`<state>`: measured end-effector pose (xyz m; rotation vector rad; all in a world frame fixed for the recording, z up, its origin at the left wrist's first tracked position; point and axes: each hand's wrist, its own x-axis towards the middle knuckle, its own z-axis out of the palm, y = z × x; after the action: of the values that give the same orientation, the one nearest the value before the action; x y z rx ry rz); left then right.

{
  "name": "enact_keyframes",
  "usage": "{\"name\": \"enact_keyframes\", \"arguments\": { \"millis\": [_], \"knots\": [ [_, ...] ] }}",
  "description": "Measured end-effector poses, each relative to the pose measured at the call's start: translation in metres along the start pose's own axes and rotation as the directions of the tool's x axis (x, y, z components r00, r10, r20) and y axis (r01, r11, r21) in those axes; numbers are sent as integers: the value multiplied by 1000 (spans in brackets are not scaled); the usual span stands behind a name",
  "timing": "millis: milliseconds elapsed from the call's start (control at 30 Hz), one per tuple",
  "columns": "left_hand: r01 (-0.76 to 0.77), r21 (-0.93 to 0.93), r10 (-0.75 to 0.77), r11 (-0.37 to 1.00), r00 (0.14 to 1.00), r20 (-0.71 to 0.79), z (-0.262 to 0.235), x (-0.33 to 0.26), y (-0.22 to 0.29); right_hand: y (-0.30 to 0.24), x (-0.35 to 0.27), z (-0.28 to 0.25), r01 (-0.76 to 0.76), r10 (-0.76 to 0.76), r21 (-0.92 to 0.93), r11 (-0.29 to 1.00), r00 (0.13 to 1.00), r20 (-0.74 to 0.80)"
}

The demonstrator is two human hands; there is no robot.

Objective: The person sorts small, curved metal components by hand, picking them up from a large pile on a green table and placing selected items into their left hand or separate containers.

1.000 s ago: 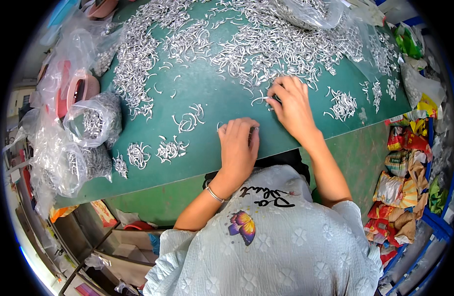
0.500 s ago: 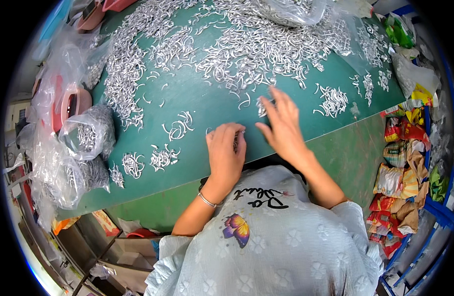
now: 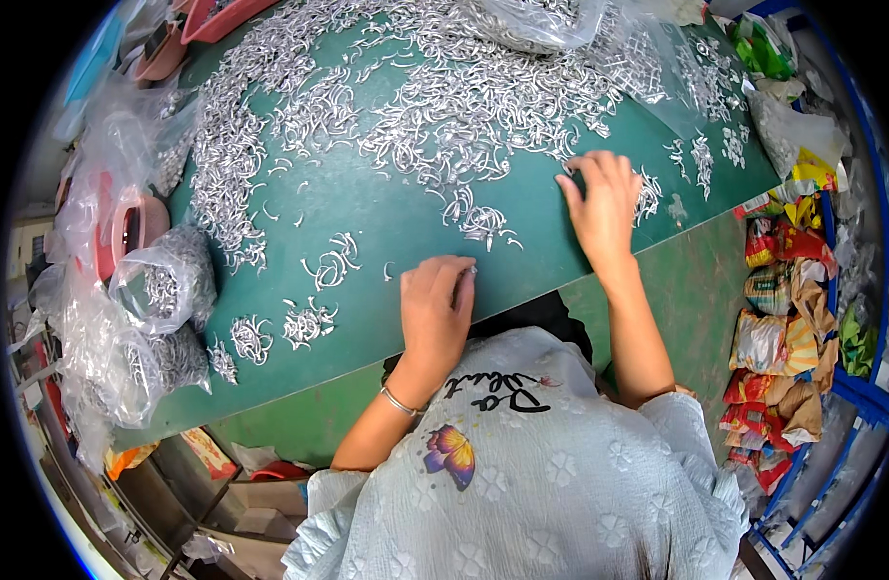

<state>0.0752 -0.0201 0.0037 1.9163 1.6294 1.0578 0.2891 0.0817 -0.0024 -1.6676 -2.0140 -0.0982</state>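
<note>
Small curved silver metal pieces (image 3: 464,106) are heaped thickly across the far part of the green table (image 3: 367,208). Near the front edge my left hand (image 3: 433,304) is closed, its fingers curled toward the thumb around a few of these pieces; a bit of silver shows at the fingertips, the rest is hidden. My right hand (image 3: 606,208) reaches out further right, thumb apart from the bent fingers. Its fingertips are at the near edge of the heap, by a small silver piece. A small pile of pieces (image 3: 647,196) is partly hidden beside it. Between my hands lies a loose cluster (image 3: 485,224).
Several small piles, such as this one (image 3: 309,324), lie on the left front. Clear plastic bags (image 3: 164,290) of pieces and pink baskets (image 3: 147,222) line the left edge. A large clear bag (image 3: 551,24) lies on the heap. Coloured packets (image 3: 768,343) fill a blue rack at right.
My right hand has moved right, off the table middle to the heap's edge beside the small pile. A loose cluster now shows where it was. My left hand stays closed near the front edge.
</note>
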Motion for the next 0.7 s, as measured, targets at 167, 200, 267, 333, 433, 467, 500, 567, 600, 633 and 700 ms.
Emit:
{"name": "enact_keyframes", "arguments": {
  "millis": [167, 200, 267, 333, 433, 467, 500, 567, 600, 633, 700],
  "knots": [
    [-6, -18, 7, 1000, 999, 42, 6, 1, 9, -2, -2, -1, 84, -89, 135, 987, 995, 34],
    [-12, -10, 13, 1000, 998, 54, 6, 1, 9, -3, -4, -4, 91, -105, 200, 976, 993, 59],
    [-23, 5, 23, 1000, 997, 78, 5, 0, 8, -6, -7, -8, 70, -119, 378, 923, 987, 109],
    [-34, 12, 33, 999, 996, 84, 4, -1, 8, -4, -8, -8, 50, -122, 448, 893, 984, 133],
    [-35, 28, 31, 999, 993, 115, 3, -2, 8, -22, -6, -6, 82, -115, 369, 926, 991, 69],
    [-32, 35, 27, 999, 992, 124, 3, -2, 9, -28, -8, -4, 101, -164, 361, 927, 975, 148],
    [-25, 35, 20, 999, 991, 130, 2, -2, 10, -34, -13, 2, 125, -203, 425, 896, 969, 144],
    [-9, 35, 4, 999, 990, 141, 1, -2, 11, -44, -16, 0, 113, -210, 466, 878, 964, 163],
    [-8, 36, 3, 999, 991, 135, 0, -3, 10, -44, -15, 0, 119, -210, 482, 868, 968, 139],
    [-7, 36, 2, 999, 992, 129, 0, -3, 10, -44, -12, -1, 125, -208, 498, 858, 971, 114],
    [-10, 31, 7, 999, 993, 120, 1, -4, 10, -46, -10, 1, 158, -236, 473, 867, 965, 112]
  ]
}}
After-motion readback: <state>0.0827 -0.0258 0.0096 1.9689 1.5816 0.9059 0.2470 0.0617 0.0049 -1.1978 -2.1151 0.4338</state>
